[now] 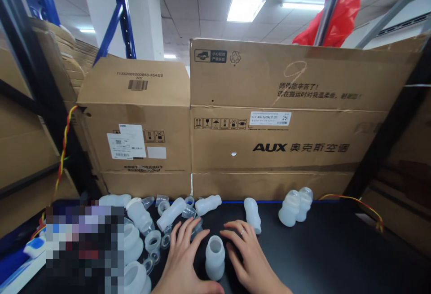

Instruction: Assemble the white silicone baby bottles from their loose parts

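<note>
A white translucent plastic bottle [214, 260] with a narrowed waist and an open mouth stands upright on the black surface. On its left side is my left hand [185, 253], fingers spread and curved, with clear plastic cups and rings just beyond its fingertips. My right hand [247, 253], with a ring on one finger, curves round the right side of the bottle, fingers apart. Neither hand appears to grip it, though contact by the left thumb low down is hard to judge. Behind the right hand, another white bottle [252, 215] lies on its side.
Several white bottles [171, 213] and clear ring-shaped parts [153, 240] crowd the left. Two stacked-looking white pieces [289, 208] stand at the back right. Cardboard panels [276, 150] wall off the rear. A blurred patch [84, 244] covers the lower left. Twisted wires [353, 199] run at right.
</note>
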A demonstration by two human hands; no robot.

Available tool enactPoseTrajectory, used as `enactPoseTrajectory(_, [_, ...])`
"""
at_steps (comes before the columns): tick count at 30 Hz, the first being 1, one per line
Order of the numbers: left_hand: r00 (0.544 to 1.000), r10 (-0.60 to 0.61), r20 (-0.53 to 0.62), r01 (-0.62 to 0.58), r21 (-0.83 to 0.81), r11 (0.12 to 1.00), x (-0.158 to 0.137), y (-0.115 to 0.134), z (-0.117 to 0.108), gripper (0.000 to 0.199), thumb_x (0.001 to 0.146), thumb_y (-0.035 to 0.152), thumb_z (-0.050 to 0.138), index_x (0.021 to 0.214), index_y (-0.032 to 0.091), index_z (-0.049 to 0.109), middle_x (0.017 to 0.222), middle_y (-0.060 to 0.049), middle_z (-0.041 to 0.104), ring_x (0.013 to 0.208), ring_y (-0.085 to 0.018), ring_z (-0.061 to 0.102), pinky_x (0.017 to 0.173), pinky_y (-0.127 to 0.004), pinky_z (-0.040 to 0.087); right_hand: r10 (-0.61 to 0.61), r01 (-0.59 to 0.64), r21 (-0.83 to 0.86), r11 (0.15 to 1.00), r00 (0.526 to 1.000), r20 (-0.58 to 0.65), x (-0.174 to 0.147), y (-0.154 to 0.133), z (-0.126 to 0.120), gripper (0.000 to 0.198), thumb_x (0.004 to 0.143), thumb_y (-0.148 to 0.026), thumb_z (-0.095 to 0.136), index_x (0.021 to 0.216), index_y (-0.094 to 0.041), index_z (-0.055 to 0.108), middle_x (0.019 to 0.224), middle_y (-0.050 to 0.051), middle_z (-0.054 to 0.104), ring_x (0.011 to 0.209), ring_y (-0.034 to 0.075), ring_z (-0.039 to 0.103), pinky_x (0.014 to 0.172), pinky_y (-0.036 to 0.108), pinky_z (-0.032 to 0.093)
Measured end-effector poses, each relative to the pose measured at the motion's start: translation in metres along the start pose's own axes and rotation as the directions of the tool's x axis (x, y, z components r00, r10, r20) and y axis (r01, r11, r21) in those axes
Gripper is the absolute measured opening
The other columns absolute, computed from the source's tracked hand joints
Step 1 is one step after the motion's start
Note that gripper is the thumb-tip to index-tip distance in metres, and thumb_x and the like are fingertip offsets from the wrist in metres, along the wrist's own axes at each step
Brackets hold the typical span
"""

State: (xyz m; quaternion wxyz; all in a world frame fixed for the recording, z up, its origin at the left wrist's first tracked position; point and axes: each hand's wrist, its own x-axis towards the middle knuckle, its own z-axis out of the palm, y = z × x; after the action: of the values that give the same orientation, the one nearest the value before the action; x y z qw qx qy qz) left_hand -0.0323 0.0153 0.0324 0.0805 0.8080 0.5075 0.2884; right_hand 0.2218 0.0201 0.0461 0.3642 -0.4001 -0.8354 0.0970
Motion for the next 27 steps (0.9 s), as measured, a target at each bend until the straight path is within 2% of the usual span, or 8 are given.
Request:
enactPoseTrajectory(4, [0.989, -0.056, 0.136, 0.073, -0.124, 0.99, -0.001, 0.006, 0.001, 0.1, 0.045, 0.051, 0.1, 0.137, 0.032, 0.065, 0.163, -0.013, 0.043, 0.144, -0.043, 0.045, 0.117, -0.058, 0.041, 0.041, -0.041, 0.001, 0.999, 0.999, 0.012, 0.0, 0.003, 0.003, 0.04, 0.094, -0.016, 0.054, 0.129, -0.031, 0.066, 0.135, 0.009, 0.065, 0.129, 0.03, 0.058, 0.108, 0.052, 0.051])
enactPoseTrajectory(7, [0.973, -0.023, 0.23, 0.067, -0.183, 0.981, -0.001, 0.012, 0.001, 0.098, 0.049, 0.033, 0.1, 0.139, 0.035, 0.063, 0.159, -0.009, 0.049, 0.141, -0.039, 0.051, 0.117, -0.053, 0.044, 0.067, -0.068, 0.026, 0.997, 0.997, 0.029, -0.002, 0.005, 0.002, 0.038, 0.095, -0.024, 0.059, 0.131, -0.032, 0.065, 0.135, 0.009, 0.065, 0.129, 0.031, 0.058, 0.109, 0.052, 0.051])
enactPoseTrajectory(9, [0.969, -0.026, 0.247, 0.073, -0.185, 0.98, -0.003, 0.016, 0.0, 0.093, 0.054, 0.03, 0.098, 0.14, 0.036, 0.063, 0.156, -0.008, 0.053, 0.139, -0.038, 0.053, 0.116, -0.052, 0.045, 0.07, -0.075, 0.075, 0.994, 0.996, 0.062, -0.002, 0.004, 0.001, 0.04, 0.095, -0.022, 0.057, 0.134, -0.031, 0.063, 0.135, 0.01, 0.064, 0.128, 0.03, 0.059, 0.109, 0.051, 0.051])
enactPoseTrajectory(12, [0.975, -0.041, 0.219, 0.085, -0.197, 0.977, -0.004, 0.02, 0.001, 0.09, 0.06, 0.03, 0.095, 0.142, 0.039, 0.06, 0.153, -0.006, 0.056, 0.137, -0.035, 0.054, 0.116, -0.051, 0.045, 0.065, -0.084, 0.161, 0.983, 0.991, 0.119, -0.004, 0.001, 0.002, 0.047, 0.094, -0.015, 0.053, 0.138, -0.03, 0.06, 0.138, 0.011, 0.062, 0.131, 0.028, 0.058, 0.112, 0.05, 0.049])
enactPoseTrajectory(15, [0.984, -0.047, 0.17, 0.082, -0.204, 0.975, -0.005, 0.021, 0.002, 0.094, 0.056, 0.03, 0.097, 0.142, 0.038, 0.06, 0.146, -0.005, 0.062, 0.133, -0.035, 0.056, 0.114, -0.049, 0.047, 0.058, -0.092, 0.215, 0.972, 0.985, 0.16, -0.006, 0.002, 0.004, 0.053, 0.092, -0.012, 0.051, 0.142, -0.03, 0.056, 0.143, 0.011, 0.059, 0.134, 0.028, 0.056, 0.116, 0.051, 0.045])
enactPoseTrajectory(20, [0.976, -0.217, 0.024, 0.218, -0.048, 0.975, -0.002, 0.014, 0.005, 0.082, 0.06, 0.041, 0.094, 0.137, 0.034, 0.065, 0.143, -0.006, 0.064, 0.138, -0.037, 0.051, 0.117, -0.053, 0.041, 0.105, -0.162, 0.297, 0.941, 0.974, 0.199, -0.011, 0.003, 0.008, 0.093, 0.077, -0.006, 0.06, 0.162, -0.026, 0.028, 0.166, 0.012, 0.036, 0.153, 0.03, 0.035, 0.126, 0.054, 0.03])
enactPoseTrajectory(24, [0.955, -0.298, -0.006, 0.298, 0.026, 0.954, -0.001, 0.01, 0.005, 0.071, 0.064, 0.046, 0.09, 0.13, 0.031, 0.07, 0.145, -0.008, 0.061, 0.139, -0.037, 0.049, 0.118, -0.054, 0.039, 0.147, -0.207, 0.308, 0.928, 0.967, 0.208, -0.012, 0.003, 0.017, 0.074, 0.087, -0.027, 0.07, 0.155, -0.026, 0.041, 0.158, 0.013, 0.048, 0.146, 0.033, 0.046, 0.123, 0.053, 0.035])
enactPoseTrajectory(27, [0.955, -0.297, 0.025, 0.296, 0.042, 0.954, -0.003, 0.011, 0.004, 0.062, 0.072, 0.047, 0.084, 0.13, 0.03, 0.07, 0.143, -0.009, 0.063, 0.137, -0.036, 0.053, 0.116, -0.054, 0.041, 0.203, -0.226, 0.254, 0.94, 0.973, 0.114, -0.011, 0.012, 0.024, 0.06, 0.093, -0.037, 0.066, 0.149, -0.026, 0.047, 0.152, 0.013, 0.056, 0.138, 0.032, 0.055, 0.118, 0.051, 0.042])
